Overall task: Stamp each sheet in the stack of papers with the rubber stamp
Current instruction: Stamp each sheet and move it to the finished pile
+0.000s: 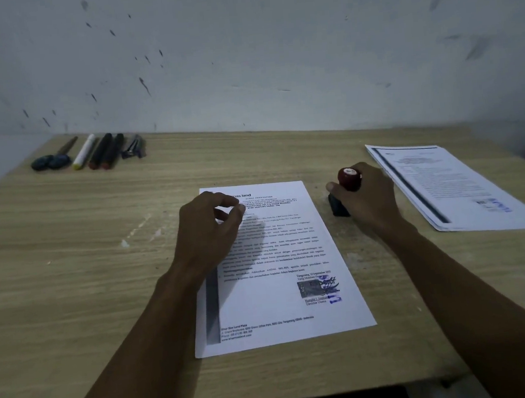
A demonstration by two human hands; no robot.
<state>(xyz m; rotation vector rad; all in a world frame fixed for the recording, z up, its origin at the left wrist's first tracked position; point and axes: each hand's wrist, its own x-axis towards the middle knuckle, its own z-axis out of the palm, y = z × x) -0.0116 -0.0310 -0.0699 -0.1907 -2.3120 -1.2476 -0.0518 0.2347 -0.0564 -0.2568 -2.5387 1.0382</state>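
Stamp gripped beside a printed sheet on a wood-grain desk

The right hand (367, 197) grips the stamp (347, 188), round red knob over dark block, standing on the desk (71, 279) just right of the sheet (279, 260). The left hand (208, 232) rests there, fingers loosely curled, holding nothing. A flat stack (453, 185) lies far right.

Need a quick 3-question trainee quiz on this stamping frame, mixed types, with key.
1. True or false: the sheet in front of the person already bears a blue stamp mark.
2. Which hand holds the rubber stamp? A) left B) right
3. Fill in: the other stack of papers lies to the person's ____.

Key: 1 true; 2 B, the right hand grips it while the left hand rests on the sheet; 3 right.
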